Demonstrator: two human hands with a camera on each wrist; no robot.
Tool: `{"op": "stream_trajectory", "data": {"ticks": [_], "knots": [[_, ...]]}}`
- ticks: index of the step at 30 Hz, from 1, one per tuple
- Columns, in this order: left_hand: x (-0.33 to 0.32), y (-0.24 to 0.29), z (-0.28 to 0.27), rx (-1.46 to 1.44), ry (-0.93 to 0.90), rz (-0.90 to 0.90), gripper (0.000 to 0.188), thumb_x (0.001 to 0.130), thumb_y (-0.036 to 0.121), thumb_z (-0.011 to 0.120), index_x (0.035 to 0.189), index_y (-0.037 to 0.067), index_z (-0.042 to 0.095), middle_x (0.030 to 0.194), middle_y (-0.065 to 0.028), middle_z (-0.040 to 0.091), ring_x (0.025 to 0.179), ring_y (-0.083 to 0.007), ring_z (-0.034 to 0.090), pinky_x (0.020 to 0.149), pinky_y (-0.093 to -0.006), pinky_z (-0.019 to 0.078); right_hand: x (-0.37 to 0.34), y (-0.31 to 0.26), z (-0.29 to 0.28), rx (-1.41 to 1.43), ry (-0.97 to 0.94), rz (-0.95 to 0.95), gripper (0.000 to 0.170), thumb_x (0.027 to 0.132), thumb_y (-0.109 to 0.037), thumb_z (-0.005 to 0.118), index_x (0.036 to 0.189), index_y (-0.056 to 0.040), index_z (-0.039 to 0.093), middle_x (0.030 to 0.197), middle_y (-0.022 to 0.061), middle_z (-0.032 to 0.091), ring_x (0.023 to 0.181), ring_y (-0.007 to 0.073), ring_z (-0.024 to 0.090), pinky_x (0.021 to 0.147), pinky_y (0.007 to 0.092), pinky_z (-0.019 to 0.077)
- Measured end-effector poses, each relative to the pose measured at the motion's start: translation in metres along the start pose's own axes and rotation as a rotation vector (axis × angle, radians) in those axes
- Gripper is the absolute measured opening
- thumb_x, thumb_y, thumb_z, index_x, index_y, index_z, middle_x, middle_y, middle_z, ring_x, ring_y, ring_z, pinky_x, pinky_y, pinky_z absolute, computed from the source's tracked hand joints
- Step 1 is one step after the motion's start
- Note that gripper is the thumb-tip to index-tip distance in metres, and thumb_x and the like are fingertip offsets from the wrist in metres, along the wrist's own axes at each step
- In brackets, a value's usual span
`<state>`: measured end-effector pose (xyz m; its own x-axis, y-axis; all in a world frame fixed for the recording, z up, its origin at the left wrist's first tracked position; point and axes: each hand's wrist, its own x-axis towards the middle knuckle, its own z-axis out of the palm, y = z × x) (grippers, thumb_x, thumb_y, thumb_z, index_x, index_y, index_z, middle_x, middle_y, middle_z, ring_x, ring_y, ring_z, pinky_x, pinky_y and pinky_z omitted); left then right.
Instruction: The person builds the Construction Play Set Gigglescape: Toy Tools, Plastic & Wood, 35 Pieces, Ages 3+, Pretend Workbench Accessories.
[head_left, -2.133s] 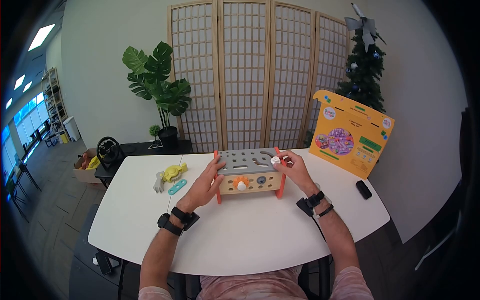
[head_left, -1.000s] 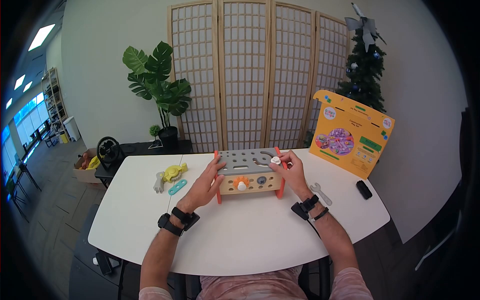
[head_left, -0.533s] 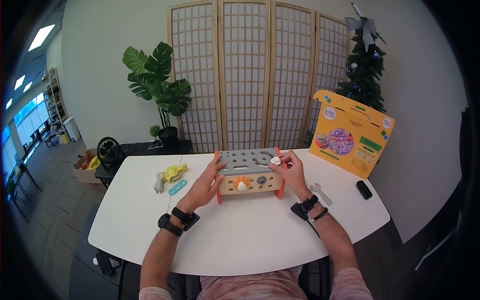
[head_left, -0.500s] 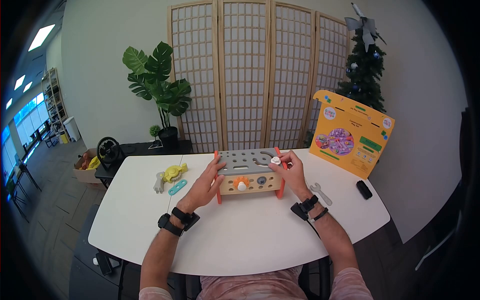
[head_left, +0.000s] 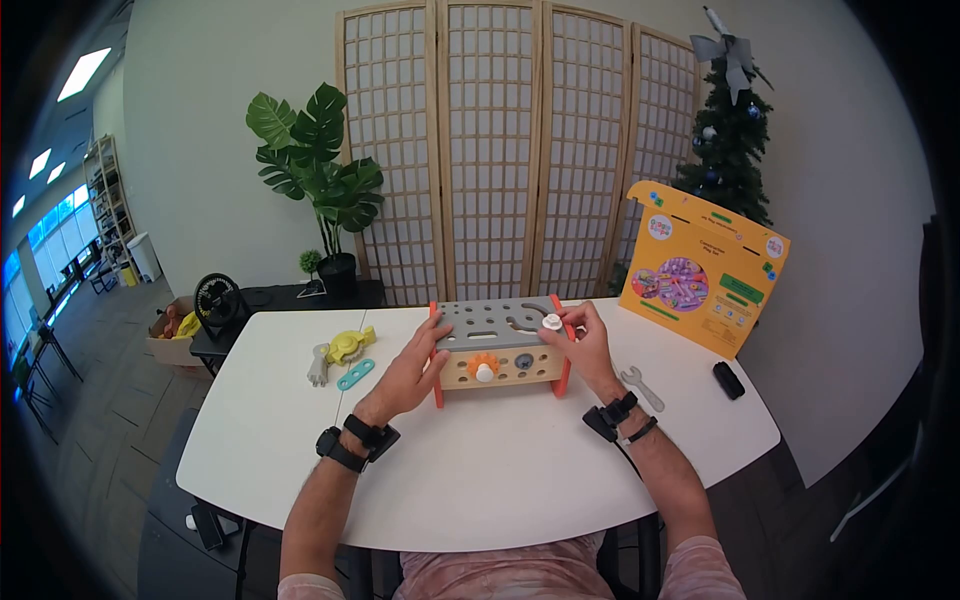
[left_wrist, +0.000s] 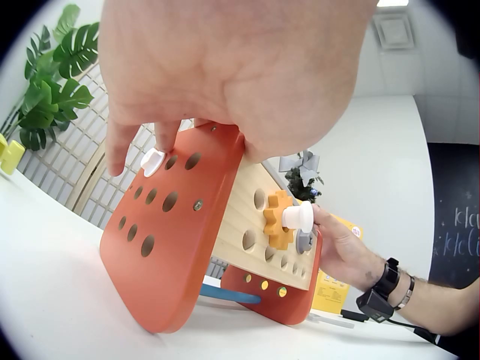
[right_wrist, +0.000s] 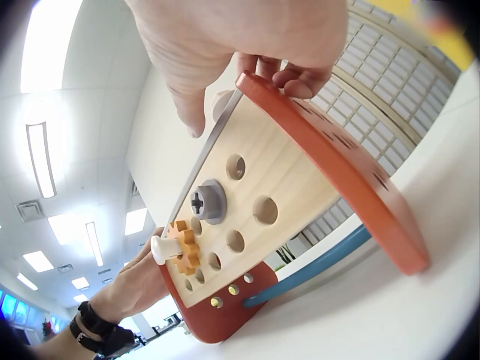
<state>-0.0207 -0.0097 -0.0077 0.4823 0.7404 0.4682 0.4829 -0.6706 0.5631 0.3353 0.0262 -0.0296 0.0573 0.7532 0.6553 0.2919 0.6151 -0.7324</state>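
Observation:
A toy workbench with a grey perforated top (head_left: 482, 322), a wooden front and red end panels (left_wrist: 176, 225) (right_wrist: 352, 172) stands on the white table. The left hand (head_left: 403, 372) rests over its left end, fingers spread on the top and side. At the right end, the right hand (head_left: 588, 348) has thumb and fingers around a white knob (head_left: 552, 322) on the top. An orange gear (left_wrist: 280, 220) with a white peg (right_wrist: 162, 249) and a grey screw head (right_wrist: 208, 202) sit on the front. A blue bar (right_wrist: 311, 271) runs underneath.
Left of the workbench lie a yellow toy piece (head_left: 349, 346), a grey piece (head_left: 318, 366) and a teal strip (head_left: 356, 375). On the right are a grey wrench (head_left: 642, 388), a black object (head_left: 728, 380) and an upright yellow box (head_left: 703, 267).
Compared with the earliest frame, the right hand has turned and its wrist has shifted slightly left, bringing the wrench into view. The left hand keeps its place.

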Motion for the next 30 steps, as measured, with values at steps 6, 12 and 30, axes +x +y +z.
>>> {"op": "stream_trajectory", "data": {"ticks": [6,12,30], "knots": [[0.0,0.002,-0.006,0.004,-0.033,0.002,0.054,0.118,0.029,0.047,0.163,0.0,0.042,0.179,-0.0247,0.023,0.166,-0.0391,0.025,0.133,-0.046,0.0264,-0.008,-0.007,-0.011,0.1,-0.02,0.119,0.046,0.09,-0.018,0.091,0.122,-0.0059,0.061,0.13,0.0054,0.067,0.101,0.0101,0.061,0.082,0.0272,0.0544],[-0.008,-0.012,-0.035,0.074,0.073,-0.075,0.067,0.116,0.036,0.052,0.17,0.001,0.031,0.179,-0.0261,0.023,0.167,-0.0379,0.024,0.134,-0.0442,0.0244,-0.04,-0.033,-0.053,-0.028,-0.153,0.117,0.047,0.093,-0.015,0.087,0.131,-0.005,0.062,0.13,-0.0001,0.066,0.1,0.0111,0.06,0.081,0.0261,0.0547],[-0.065,-0.158,-0.112,0.832,0.054,-0.987,0.047,0.086,0.036,0.082,0.114,-0.002,0.079,0.122,-0.023,0.078,0.113,-0.0396,0.076,0.097,-0.0441,0.0628,-0.13,-0.037,-0.121,-0.602,-0.829,0.098,0.043,0.09,-0.029,0.082,0.122,-0.0019,0.073,0.136,0.0189,0.07,0.134,0.0379,0.061,0.114,0.0454,0.0487]]}}
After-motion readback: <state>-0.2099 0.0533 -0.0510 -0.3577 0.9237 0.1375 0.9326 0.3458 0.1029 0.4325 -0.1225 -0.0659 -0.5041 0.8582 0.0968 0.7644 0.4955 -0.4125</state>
